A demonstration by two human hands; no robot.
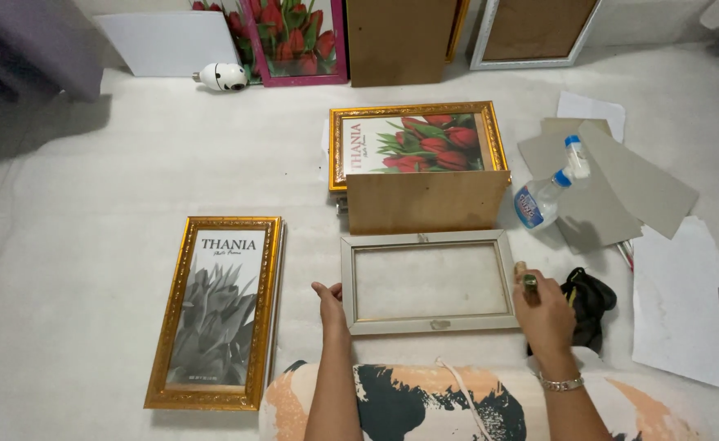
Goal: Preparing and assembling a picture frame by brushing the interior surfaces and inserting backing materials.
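Grey frame (429, 282) flat on floor, before wood panel (427, 202). Left hand (330, 300) open, fingers on left edge. Right hand (544, 309) closed on small tool (526, 280) at right edge. Risk: tool slip scratches glass; frame may slide, only lightly held.

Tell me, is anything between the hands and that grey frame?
No. The left hand touches the grey frame at its left edge, and the right hand, holding a small tool, rests at its right edge.
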